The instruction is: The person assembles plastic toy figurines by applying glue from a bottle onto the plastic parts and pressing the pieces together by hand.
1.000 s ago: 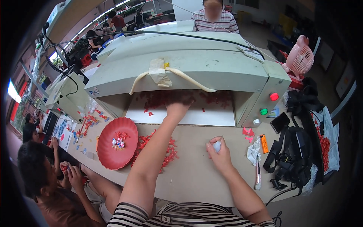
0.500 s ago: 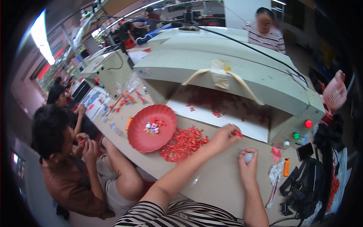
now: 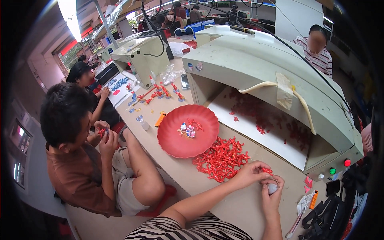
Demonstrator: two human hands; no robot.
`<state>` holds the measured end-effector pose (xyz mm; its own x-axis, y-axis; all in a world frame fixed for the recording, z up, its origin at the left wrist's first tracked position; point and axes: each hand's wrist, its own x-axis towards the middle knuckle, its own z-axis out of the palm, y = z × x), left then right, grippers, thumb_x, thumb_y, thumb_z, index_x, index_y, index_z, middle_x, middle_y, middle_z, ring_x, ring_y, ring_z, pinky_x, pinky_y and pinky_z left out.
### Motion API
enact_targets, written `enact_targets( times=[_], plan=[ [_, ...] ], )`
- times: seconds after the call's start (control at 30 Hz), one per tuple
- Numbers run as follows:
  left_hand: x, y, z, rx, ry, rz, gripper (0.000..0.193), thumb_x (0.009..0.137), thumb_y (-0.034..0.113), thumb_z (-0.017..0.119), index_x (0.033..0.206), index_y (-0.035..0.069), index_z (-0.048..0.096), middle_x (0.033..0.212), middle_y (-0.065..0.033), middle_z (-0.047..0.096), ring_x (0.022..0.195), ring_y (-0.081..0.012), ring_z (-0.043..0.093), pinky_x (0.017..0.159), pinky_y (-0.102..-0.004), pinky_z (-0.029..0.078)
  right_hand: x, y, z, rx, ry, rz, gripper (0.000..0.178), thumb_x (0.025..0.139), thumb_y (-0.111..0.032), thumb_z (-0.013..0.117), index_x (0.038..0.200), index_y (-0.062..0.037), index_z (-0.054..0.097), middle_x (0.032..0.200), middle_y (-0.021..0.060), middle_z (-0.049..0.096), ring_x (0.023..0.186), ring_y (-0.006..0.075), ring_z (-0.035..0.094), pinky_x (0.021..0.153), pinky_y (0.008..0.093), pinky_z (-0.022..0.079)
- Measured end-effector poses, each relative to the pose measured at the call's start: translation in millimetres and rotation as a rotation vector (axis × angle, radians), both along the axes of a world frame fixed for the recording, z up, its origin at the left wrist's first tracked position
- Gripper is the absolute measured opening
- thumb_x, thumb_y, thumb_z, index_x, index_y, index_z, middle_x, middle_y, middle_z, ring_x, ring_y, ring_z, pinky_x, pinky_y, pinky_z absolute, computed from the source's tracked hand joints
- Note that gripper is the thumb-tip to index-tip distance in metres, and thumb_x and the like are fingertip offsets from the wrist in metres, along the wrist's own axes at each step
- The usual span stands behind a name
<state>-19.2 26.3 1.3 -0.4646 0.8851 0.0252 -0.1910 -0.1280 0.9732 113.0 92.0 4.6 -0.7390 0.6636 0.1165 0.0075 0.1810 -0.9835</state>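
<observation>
My left hand (image 3: pixel 253 174) pinches a small red plastic figure (image 3: pixel 267 171) between its fingertips. Just below it, my right hand (image 3: pixel 273 196) is closed around a rounded greyish-white piece (image 3: pixel 272 188), whose exact kind I cannot make out. The two hands are close together over the table's front part, and the red figure is beside the right fingertips; whether they touch it is unclear. Left of my hands lies a heap of similar red figures (image 3: pixel 222 159). A scalloped red bowl (image 3: pixel 168 138) stands against that heap, with a few red and white-purple figures (image 3: pixel 188 130) in it.
Behind my hands is a pale machine (image 3: pixel 256 80) with an open slot; red pieces (image 3: pixel 260 129) lie on its white bed. An orange strip-like object (image 3: pixel 314 199), a phone (image 3: pixel 332 187) and black straps (image 3: pixel 320 218) are at right. A seated co-worker (image 3: pixel 76 164) works at left.
My left hand has brought its red figure toward my right hand, so the hands are now close together. The whole view has shifted, with the scene lying farther right.
</observation>
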Motion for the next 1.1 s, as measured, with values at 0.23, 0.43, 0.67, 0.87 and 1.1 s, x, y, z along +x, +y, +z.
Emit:
enact_targets(
  times=[0.23, 0.43, 0.67, 0.87, 1.1],
  plan=[
    [11, 1, -6, -0.005, 0.173, 0.026, 0.026, 0.081, 0.012, 0.057, 0.106, 0.004, 0.056, 0.088, -0.0033, 0.047, 0.078, -0.0095, 0.050, 0.068, -0.0228, 0.044, 4, 4, 2, 0.066, -0.063, -0.017, 0.042, 0.077, 0.003, 0.050, 0.117, -0.0003, 0.036, 0.084, 0.0087, 0.056, 0.080, 0.0138, 0.054, 0.074, 0.0246, 0.043],
    [13, 8, -11, 0.012, -0.128, -0.049, 0.028, 0.084, 0.013, 0.055, 0.110, 0.003, 0.054, 0.091, -0.0014, 0.054, 0.082, -0.0077, 0.052, 0.073, -0.0223, 0.045, 9, 6, 4, 0.052, -0.099, -0.033, 0.041, 0.078, 0.004, 0.049, 0.116, -0.0006, 0.036, 0.088, 0.0088, 0.055, 0.083, 0.0138, 0.053, 0.077, 0.0253, 0.042],
    [-3, 0, -7, -0.034, -0.475, -0.003, 0.036, 0.086, 0.011, 0.051, 0.120, 0.004, 0.044, 0.100, -0.0069, 0.057, 0.089, -0.0145, 0.057, 0.081, -0.0298, 0.048, 9, 29, 8, 0.152, -0.096, -0.001, 0.032, 0.078, 0.002, 0.055, 0.107, -0.0036, 0.041, 0.102, 0.0105, 0.057, 0.090, 0.0167, 0.054, 0.079, 0.0261, 0.042],
    [9, 0, 2, -0.078, -0.632, -0.063, 0.035, 0.087, 0.011, 0.049, 0.121, 0.005, 0.043, 0.103, -0.0093, 0.055, 0.086, -0.0143, 0.056, 0.078, -0.0284, 0.048, 26, 48, 13, 0.148, -0.189, -0.084, 0.040, 0.079, -0.009, 0.060, 0.115, -0.0046, 0.042, 0.097, 0.0088, 0.058, 0.084, 0.0158, 0.055, 0.073, 0.0267, 0.044],
    [25, -20, 5, -0.035, -0.574, -0.104, 0.033, 0.088, 0.011, 0.047, 0.120, 0.004, 0.044, 0.103, -0.0078, 0.055, 0.078, -0.0119, 0.054, 0.074, -0.0275, 0.047, 30, 38, 24, 0.008, 0.148, -0.112, 0.035, 0.086, -0.032, 0.052, 0.103, -0.0028, 0.044, 0.088, 0.0038, 0.049, 0.070, 0.0078, 0.048, 0.061, 0.0194, 0.039]
  ],
)
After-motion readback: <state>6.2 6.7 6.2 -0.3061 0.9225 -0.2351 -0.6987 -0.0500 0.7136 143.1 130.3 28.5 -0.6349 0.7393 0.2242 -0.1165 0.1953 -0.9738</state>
